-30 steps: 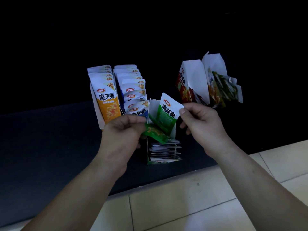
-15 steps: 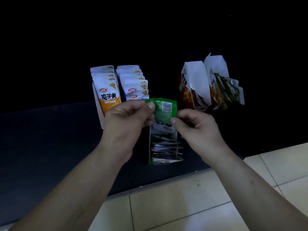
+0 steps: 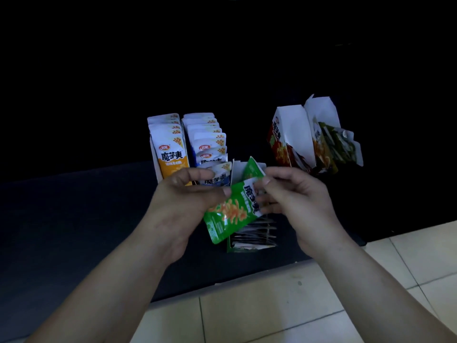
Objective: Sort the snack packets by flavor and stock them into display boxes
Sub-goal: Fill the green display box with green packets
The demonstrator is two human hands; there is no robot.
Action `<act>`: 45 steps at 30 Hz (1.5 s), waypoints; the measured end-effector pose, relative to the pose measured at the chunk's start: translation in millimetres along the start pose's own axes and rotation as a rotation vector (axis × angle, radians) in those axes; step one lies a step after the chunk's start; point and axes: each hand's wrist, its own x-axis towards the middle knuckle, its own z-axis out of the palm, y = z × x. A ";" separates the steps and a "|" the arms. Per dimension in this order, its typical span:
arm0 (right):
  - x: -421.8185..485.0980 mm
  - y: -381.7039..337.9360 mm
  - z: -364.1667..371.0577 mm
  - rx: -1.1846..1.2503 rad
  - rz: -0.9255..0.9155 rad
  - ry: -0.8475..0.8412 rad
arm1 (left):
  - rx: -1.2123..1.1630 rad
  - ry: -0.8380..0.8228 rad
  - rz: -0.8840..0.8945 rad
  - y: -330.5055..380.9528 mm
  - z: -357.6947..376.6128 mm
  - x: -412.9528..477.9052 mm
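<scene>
Now turned printed-side up (half a second back, only the plain labelled reverse on show): the green packet (image 3: 231, 212), at centre frame between both hands, just above the green display box (image 3: 231, 246). Probably means flavour read and matched, green to green, with little left but the drop into that box. Tilted for the moment, lower end toward the lower left, so likely needs squaring upright before sliding in beside the packets already filed there. Held on its left edge by the left hand (image 3: 183, 201), reaching in from the lower left, back to the camera, thumb pressed onto the wrapper and fingers curled above: grip clamped on the packet. Pinched at its white top corner by the right hand (image 3: 296, 201), coming in from the lower right, remaining fingers curled beneath: grip likewise closed on the packet. Behind that corner, another sliver of green, second packet or box flap, cannot tell. Left of centre, above the hands, rows of orange packets (image 3: 170, 157) and blue packets (image 3: 210, 147); at upper right, two opened boxes (image 3: 294, 134), apart from the hands.
</scene>
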 end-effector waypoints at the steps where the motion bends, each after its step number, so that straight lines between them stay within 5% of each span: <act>1: -0.6 1.4 2.2 0.014 0.000 0.008 | -0.017 0.010 0.011 -2.3 -1.2 -0.3; 7: 4.7 8.6 -3.5 0.012 -0.063 0.089 | -0.085 0.034 0.181 -6.3 -9.3 11.1; 17: 8.4 3.3 -7.3 0.060 -0.138 -0.087 | 0.067 0.064 0.429 -25.3 33.1 30.0; 22: 15.6 -2.7 -11.9 -0.015 -0.217 0.095 | 0.093 0.091 0.494 -24.9 35.0 38.9; 26: 13.3 -14.8 -14.0 0.097 -0.149 -0.057 | 0.058 0.095 0.507 -25.6 35.6 35.1; 33: 14.6 -7.3 -0.6 -0.023 -0.325 0.059 | 0.225 0.078 0.599 -33.7 29.4 28.2; 39: 7.1 -15.8 2.8 -0.088 -0.528 -0.001 | 0.382 0.162 0.862 -32.5 25.1 20.2; 45: 7.8 -25.4 -1.5 -0.134 -0.602 -0.029 | 0.325 0.023 0.711 -27.8 26.6 24.4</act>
